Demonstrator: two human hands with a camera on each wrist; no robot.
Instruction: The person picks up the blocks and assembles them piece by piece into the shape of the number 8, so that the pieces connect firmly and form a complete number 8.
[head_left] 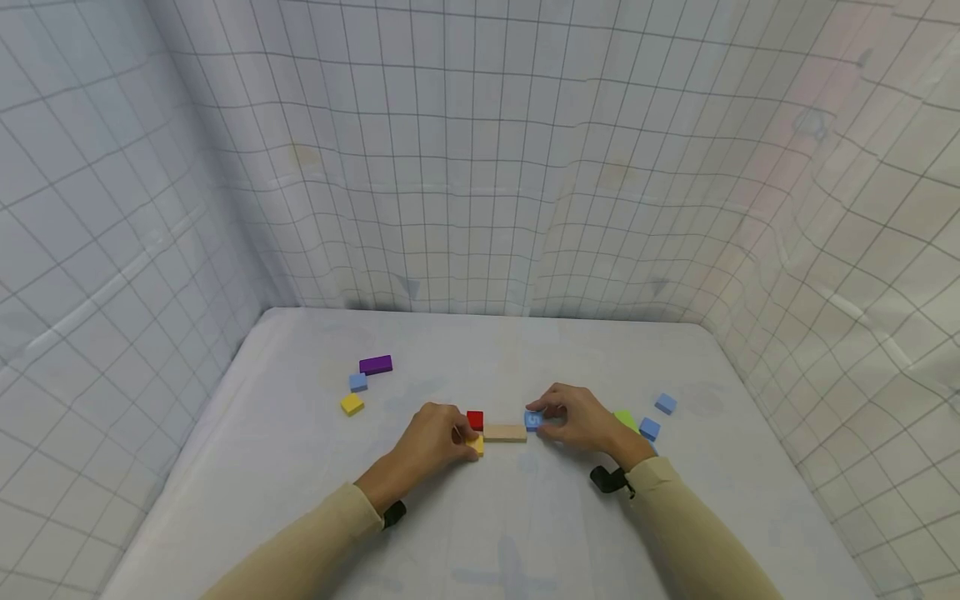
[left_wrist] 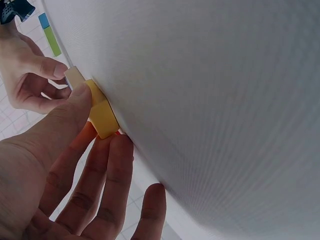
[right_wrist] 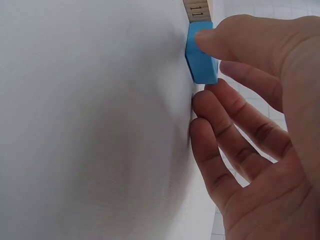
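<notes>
A gridded curtain (head_left: 480, 208) encloses the far side and flanks of a white table (head_left: 510, 517), on which both hands operate. The left hand (head_left: 433, 435) pinches a yellow block (left_wrist: 104, 119) between thumb and fingers; a red block (head_left: 475, 419) sits just beyond that block, beside the index finger. The right hand (head_left: 587, 423) grips a blue block (right_wrist: 202, 57), thumb on the near side and fingers behind. Between the two hands lies a wooden block (head_left: 505, 433), flat and lengthwise, its right end touching the blue block; the right wrist view shows "11" marked on it. Beyond and to the left of the left hand are a purple block (head_left: 376, 365), a light blue block (head_left: 357, 382) and a second yellow block (head_left: 352, 404). A green block (head_left: 626, 419), partly hidden, is located just beside the right wrist; outboard of it lie small blue pieces (head_left: 665, 403).
</notes>
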